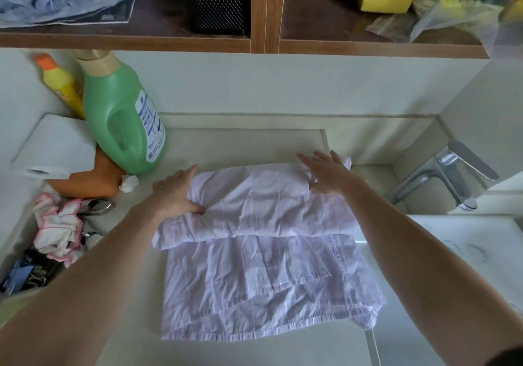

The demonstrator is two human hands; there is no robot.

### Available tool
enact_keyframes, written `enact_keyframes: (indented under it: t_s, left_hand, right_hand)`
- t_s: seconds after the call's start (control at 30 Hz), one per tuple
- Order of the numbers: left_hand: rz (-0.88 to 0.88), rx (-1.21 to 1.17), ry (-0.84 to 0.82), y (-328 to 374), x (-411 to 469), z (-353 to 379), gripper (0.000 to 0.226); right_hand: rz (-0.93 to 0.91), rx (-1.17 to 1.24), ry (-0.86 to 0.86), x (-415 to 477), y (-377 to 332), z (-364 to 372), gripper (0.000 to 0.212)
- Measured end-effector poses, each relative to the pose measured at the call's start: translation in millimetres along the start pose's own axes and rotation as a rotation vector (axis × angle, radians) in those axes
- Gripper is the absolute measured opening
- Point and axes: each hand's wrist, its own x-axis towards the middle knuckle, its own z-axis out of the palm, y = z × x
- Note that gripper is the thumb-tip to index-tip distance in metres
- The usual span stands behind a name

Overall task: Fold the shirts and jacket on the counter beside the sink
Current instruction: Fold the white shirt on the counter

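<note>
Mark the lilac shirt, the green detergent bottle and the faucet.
lilac shirt [254,286]: head view, unfolded lower panel.
green detergent bottle [104,99]: head view, upper body left of label.
faucet [452,183]: head view, chrome spout.
</note>
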Motion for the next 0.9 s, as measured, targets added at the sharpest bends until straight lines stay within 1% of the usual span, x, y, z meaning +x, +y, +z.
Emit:
enact_keyframes:
  t_s: [0.03,0.07,0.13,0.17,0.23,0.3,0.37,0.43,0.47,0.53,0.6,0.63,0.7,0.73,0.77,0.8,0.83,0.87,0.9]
  left_hand:
    - [-0.013,-0.077,-0.017,1.5,2.5,-1.8,0.109]
    - [-0.016,-0.183,-0.012,1.4,4.1,-2.7,0.092]
    - [-0.009,-0.382,0.07,-0.6,3.3,-3.9,0.057]
    - [-0.009,-0.442,0.121,-1.1,1.8,-5.1,0.048]
    - [0.011,-0.461,0.229,-0.3,0.4,-12.8,0.049]
    - [0.051,-0.429,0.343,2.3,-0.2,-26.7,0.045]
    - [0.109,-0.453,0.466,5.4,-3.4,-42.1,0.036]
    - [0.176,-0.429,0.532,7.4,-13.7,-48.9,0.032]
    - [0.206,-0.383,0.526,8.5,-22.0,-48.9,0.032]
    - [0.257,-0.266,0.458,10.3,-39.9,-40.2,0.027]
    - [0.269,-0.143,0.307,14.1,-57.4,-24.6,0.025]
    - [0.252,-0.072,0.225,15.9,-65.5,-15.8,0.025]
    - [0.188,0.049,0.07,14.5,-78.8,-1.3,0.022]
    - [0.143,0.078,-0.031,11.6,-83.6,3.0,0.024]
    - [0.102,0.095,-0.148,7.4,-88.0,4.1,0.028]
    - [0.074,0.113,-0.265,4.0,-90.7,1.7,0.03]
    - [0.062,0.119,-0.338,2.2,-91.6,-2.8,0.028]
    - [0.062,0.109,-0.337,3.8,-91.4,-7.6,0.021]
    - [0.072,0.068,-0.26,8.1,-90.4,-12.2,0.015]
  right_hand:
    - [0.048,-0.012,-0.009,2.6,-0.1,-3.6,0.085]
    - [0.091,-0.041,-0.002,3.3,1.1,-6.6,0.073]
    - [0.152,-0.078,0.057,2.0,3.4,-11.0,0.036]
    - [0.187,-0.042,0.104,-0.1,5.0,-12.9,0.026]
    - [0.214,0.071,0.258,-6.5,6.9,-20.5,0.023]
    - [0.158,0.106,0.464,-14.0,8.7,-32.3,0.021]
    - [0.103,0.105,0.619,-24.3,10.7,-44.8,0.023]
    - [0.065,0.121,0.689,-37.1,13.8,-51.6,0.023]
    - [0.039,0.12,0.687,-45.4,14.6,-51.6,0.025]
    - [0.01,0.102,0.623,-62.9,16.7,-41.6,0.029]
    - [0.011,0.102,0.511,-79.3,19.3,-20.8,0.029]
    - [0.02,0.12,0.417,-87.4,20.6,-8.5,0.025]
    - [0.024,0.182,0.116,-101.7,22.2,13.1,0.013]
    - [-0.001,0.206,-0.026,-108.5,22.9,19.8,0.015]
    - [-0.006,0.255,-0.117,-115.3,23.7,23.4,0.023]
    - [0.026,0.345,-0.117,-121.8,22.7,23.8,0.032]
    - [0.073,0.491,-0.045,-126.5,20.7,21.7,0.035]
    - [0.138,0.592,0.087,-127.2,19.5,20.5,0.035]
    - [0.152,0.602,0.244,-125.8,15.2,19.7,0.035]
